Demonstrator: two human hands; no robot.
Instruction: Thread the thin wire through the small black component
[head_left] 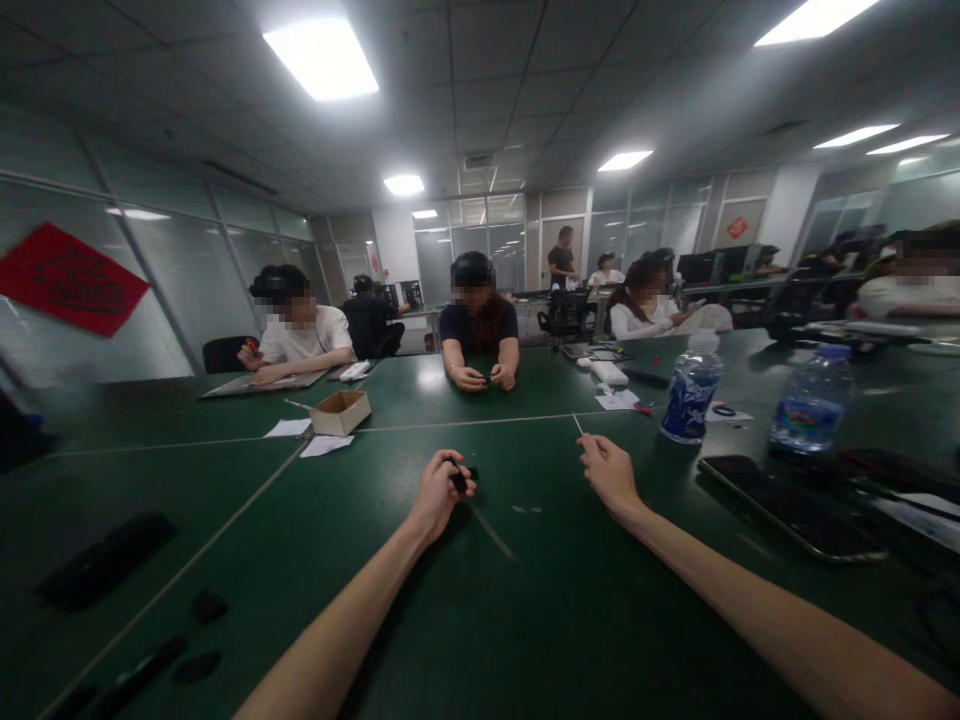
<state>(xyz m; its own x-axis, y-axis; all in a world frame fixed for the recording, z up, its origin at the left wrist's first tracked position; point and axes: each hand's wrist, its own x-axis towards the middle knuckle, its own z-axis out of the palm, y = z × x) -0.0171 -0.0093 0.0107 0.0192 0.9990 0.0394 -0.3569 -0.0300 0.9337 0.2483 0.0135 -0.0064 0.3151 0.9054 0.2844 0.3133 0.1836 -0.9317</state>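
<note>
In the head view my left hand (pixel 436 497) is closed around a small black part (pixel 459 477) whose exact kind I cannot make out. Pinched between the fingertips of my right hand (pixel 609 478) is a thin white stick (pixel 577 424), pointing up and away from me. The two hands are well apart above the green table (pixel 517 620). Small clear scraps (pixel 526 510) lie on the surface between them. The stick does not touch the black part.
An open cardboard box (pixel 341 412) stands at the left on papers. To the right are a blue-labelled bottle (pixel 688 395), another water bottle (pixel 811 405) and a phone (pixel 787 508). Black pieces (pixel 208 605) lie at the near left. A person (pixel 480 330) sits opposite, hands on the table.
</note>
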